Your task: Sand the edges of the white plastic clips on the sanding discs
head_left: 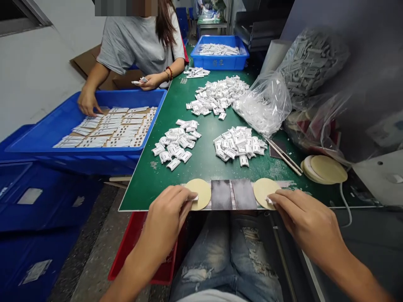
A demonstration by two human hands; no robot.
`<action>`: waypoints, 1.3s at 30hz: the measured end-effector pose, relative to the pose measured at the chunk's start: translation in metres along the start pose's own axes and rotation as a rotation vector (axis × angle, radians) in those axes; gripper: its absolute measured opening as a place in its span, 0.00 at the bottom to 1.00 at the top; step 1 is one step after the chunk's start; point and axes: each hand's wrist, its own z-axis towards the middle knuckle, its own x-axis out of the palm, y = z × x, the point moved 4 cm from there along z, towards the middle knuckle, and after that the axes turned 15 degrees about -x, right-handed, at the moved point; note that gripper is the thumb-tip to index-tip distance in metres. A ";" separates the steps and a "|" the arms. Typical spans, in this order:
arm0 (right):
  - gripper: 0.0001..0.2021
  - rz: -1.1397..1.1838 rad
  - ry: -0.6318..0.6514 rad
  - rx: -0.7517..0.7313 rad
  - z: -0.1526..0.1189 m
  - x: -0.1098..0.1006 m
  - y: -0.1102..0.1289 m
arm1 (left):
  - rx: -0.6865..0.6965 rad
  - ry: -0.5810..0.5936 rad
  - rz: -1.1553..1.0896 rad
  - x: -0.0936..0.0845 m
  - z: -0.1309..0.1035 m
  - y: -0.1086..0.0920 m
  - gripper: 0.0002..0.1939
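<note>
My left hand (170, 206) pinches a small white plastic part (195, 198) against the round yellow sanding disc (201, 191) at the table's front edge. On the other side, my right hand (304, 213) has its fingers closed on a similar white plastic part (269, 201), over a second yellow sanding disc (264, 188). Between the discs lie two dark, dusty rectangular sheets (221, 195), side by side. Beyond them are two piles of white plastic parts, a left pile (178, 142) and a right pile (237, 143). My fingers cover much of both held parts.
A larger heap of white parts (220, 92) lies beside a clear plastic bag (267, 102). Stacked yellow discs (329, 168) and thin sticks (285, 157) are at right. A co-worker's hand (89, 100) reaches into a blue tray (40, 140). Another blue bin (217, 63) stands behind.
</note>
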 end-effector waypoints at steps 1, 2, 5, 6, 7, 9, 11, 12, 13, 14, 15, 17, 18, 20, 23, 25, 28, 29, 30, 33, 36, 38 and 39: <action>0.08 0.002 0.008 0.009 0.001 0.000 0.000 | -0.021 0.000 0.005 0.000 0.000 0.000 0.05; 0.08 -0.002 0.023 0.020 0.001 -0.001 0.000 | -0.040 -0.002 0.013 -0.001 0.000 0.000 0.06; 0.07 0.001 0.035 0.046 0.003 -0.001 0.001 | -0.086 0.032 0.017 -0.003 0.004 -0.001 0.05; 0.07 0.010 0.023 0.048 0.004 -0.001 0.002 | -0.105 0.064 0.013 -0.003 0.006 -0.001 0.05; 0.07 0.021 0.014 0.048 0.004 -0.002 0.002 | -0.125 0.098 0.011 -0.004 0.008 -0.001 0.05; 0.07 0.027 0.014 0.055 0.004 -0.001 0.002 | -0.163 0.141 0.029 -0.005 0.011 -0.002 0.05; 0.07 0.029 0.035 0.065 0.004 0.000 0.001 | -0.179 0.145 0.057 -0.006 0.013 -0.003 0.06; 0.07 0.042 0.035 0.066 0.004 0.000 0.001 | -0.180 0.148 0.062 -0.006 0.013 -0.003 0.06; 0.07 0.059 0.025 0.066 0.004 0.000 0.001 | -0.179 0.155 0.056 -0.005 0.013 -0.004 0.06; 0.07 0.081 0.013 0.065 0.004 0.000 0.002 | -0.175 0.159 0.042 -0.005 0.013 -0.005 0.06; 0.07 0.096 0.010 0.067 0.003 0.000 0.002 | -0.172 0.162 0.031 -0.004 0.012 -0.005 0.05; 0.07 0.080 0.029 0.087 0.004 0.000 0.002 | -0.169 0.147 0.039 -0.004 0.011 -0.005 0.05; 0.07 0.064 0.048 0.098 0.004 0.001 0.001 | -0.166 0.136 0.058 -0.004 0.011 -0.005 0.06; 0.07 0.053 0.065 0.109 0.005 0.001 0.000 | -0.157 0.127 0.085 -0.003 0.011 -0.005 0.06; 0.07 0.100 0.055 0.098 0.007 0.001 -0.003 | -0.130 0.117 0.068 0.001 0.012 -0.006 0.06; 0.07 0.112 0.062 0.110 0.007 0.002 -0.004 | -0.108 0.062 0.087 0.003 0.012 -0.007 0.07; 0.08 0.195 0.037 0.145 0.000 0.000 -0.001 | -0.092 -0.016 0.128 0.001 0.001 -0.005 0.07; 0.08 0.255 0.020 0.147 -0.006 -0.002 0.003 | -0.089 -0.008 0.119 -0.001 -0.007 -0.002 0.07; 0.09 0.325 0.000 0.147 -0.012 -0.004 0.008 | -0.082 0.031 0.098 -0.003 -0.014 0.001 0.07; 0.09 0.488 -0.159 0.289 -0.030 -0.013 0.012 | -0.049 0.201 -0.038 -0.010 -0.034 0.007 0.07; 0.14 0.596 -0.386 0.653 -0.039 -0.017 -0.002 | -0.056 0.204 -0.281 -0.017 -0.029 0.006 0.09; 0.16 0.757 -0.440 0.790 -0.032 -0.013 -0.009 | -0.073 0.147 -0.445 -0.017 -0.015 0.000 0.09; 0.15 0.831 -0.447 0.789 -0.025 -0.010 -0.011 | -0.085 0.126 -0.521 -0.015 -0.006 -0.004 0.07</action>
